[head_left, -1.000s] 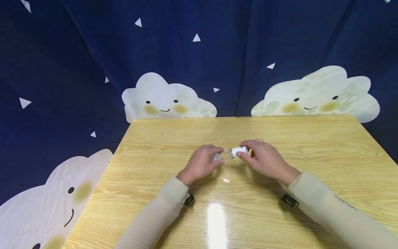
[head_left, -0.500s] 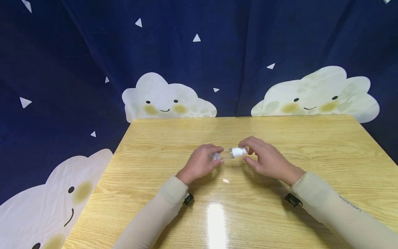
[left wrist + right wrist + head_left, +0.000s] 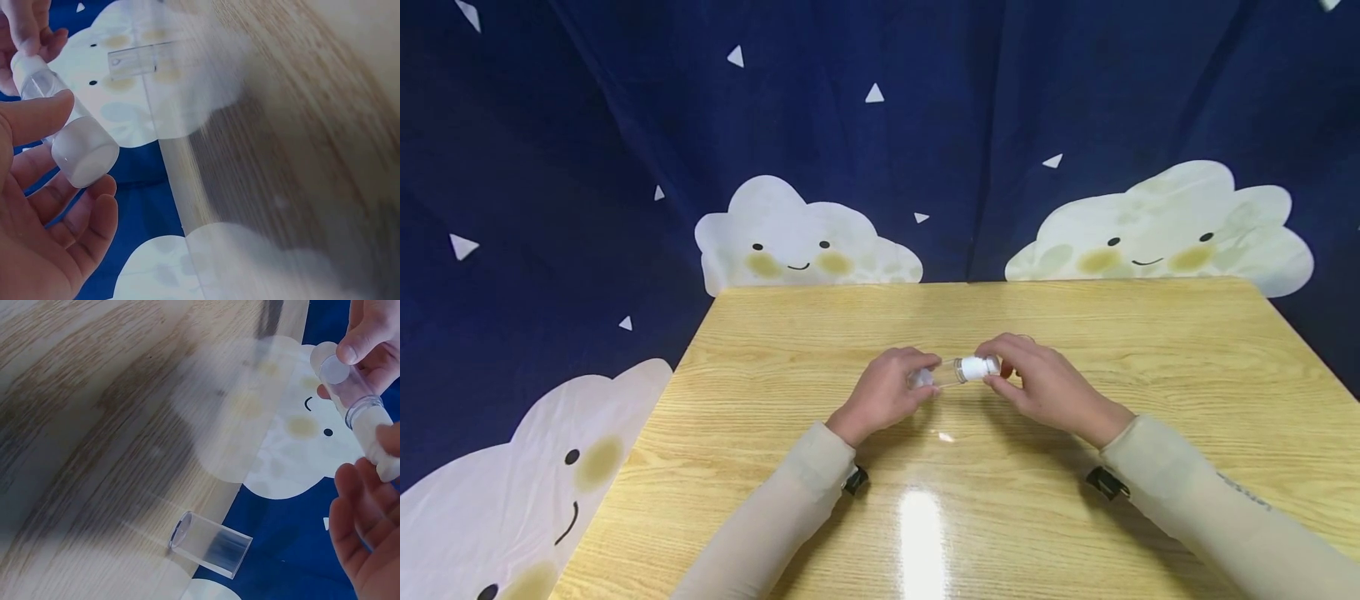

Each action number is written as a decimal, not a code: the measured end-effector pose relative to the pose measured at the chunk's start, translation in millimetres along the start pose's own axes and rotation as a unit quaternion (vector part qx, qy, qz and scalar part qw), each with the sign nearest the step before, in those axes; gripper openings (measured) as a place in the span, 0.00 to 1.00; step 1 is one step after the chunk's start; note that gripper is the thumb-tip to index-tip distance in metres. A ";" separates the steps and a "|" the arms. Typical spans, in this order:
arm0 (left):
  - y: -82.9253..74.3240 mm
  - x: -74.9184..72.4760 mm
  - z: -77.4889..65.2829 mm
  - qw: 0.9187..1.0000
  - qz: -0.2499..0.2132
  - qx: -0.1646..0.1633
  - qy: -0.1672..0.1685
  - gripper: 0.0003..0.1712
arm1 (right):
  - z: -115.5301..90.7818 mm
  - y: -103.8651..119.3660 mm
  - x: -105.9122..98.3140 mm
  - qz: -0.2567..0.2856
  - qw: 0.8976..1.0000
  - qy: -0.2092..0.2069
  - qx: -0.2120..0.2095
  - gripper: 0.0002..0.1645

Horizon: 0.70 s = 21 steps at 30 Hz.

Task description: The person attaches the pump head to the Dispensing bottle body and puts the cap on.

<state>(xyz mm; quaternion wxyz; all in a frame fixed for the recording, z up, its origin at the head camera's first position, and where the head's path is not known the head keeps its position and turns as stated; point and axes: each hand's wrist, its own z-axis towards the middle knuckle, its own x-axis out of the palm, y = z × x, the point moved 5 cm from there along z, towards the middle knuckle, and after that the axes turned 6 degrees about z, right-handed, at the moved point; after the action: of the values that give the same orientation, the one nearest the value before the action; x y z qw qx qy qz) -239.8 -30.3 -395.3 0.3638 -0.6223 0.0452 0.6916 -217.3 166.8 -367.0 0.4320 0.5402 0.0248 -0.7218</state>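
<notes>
A small clear bottle (image 3: 950,372) with a white top (image 3: 977,367) lies sideways between the two hands, above the table. My left hand (image 3: 887,392) grips its base end with thumb and fingers; in the left wrist view the whitish base (image 3: 84,153) faces the camera. At the other end, my right hand (image 3: 1045,383) pinches the tip of the white top between thumb and fingers. Both wrist views show a clear open-ended cylinder, like a cap (image 3: 212,545), standing on the table; in the head view the right hand mostly hides it.
The wooden table (image 3: 775,333) has a bright light reflection near its front. Behind it hangs a dark blue curtain (image 3: 820,125) with white clouds and triangles. A black strap clip (image 3: 1107,482) sits at the right wrist.
My right fingers have slid along the white top toward its tip, spreading apart and then drawing in on it again. The left hand and the bottle have hardly moved.
</notes>
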 end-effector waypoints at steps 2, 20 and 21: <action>0.5 -0.1 0.0 1.000 0.002 0.000 -0.001 0.23 | 0.0 -1.5 1.0 -0.005 1.000 0.006 0.014 0.14; -1.9 -2.3 -0.1 0.999 0.036 0.009 -0.007 0.24 | 3.5 -6.1 6.4 -0.003 0.998 0.029 0.047 0.14; -1.6 -2.2 -0.1 0.999 0.033 0.009 -0.007 0.24 | 3.7 -6.1 6.3 -0.002 0.999 0.028 0.045 0.14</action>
<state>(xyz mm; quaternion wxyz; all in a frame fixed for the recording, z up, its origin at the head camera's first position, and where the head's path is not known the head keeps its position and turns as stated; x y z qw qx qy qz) -238.9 -30.2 -392.8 0.3463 -0.6126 0.0695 0.7071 -224.3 165.0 -373.2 0.4047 0.5788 0.0057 -0.7080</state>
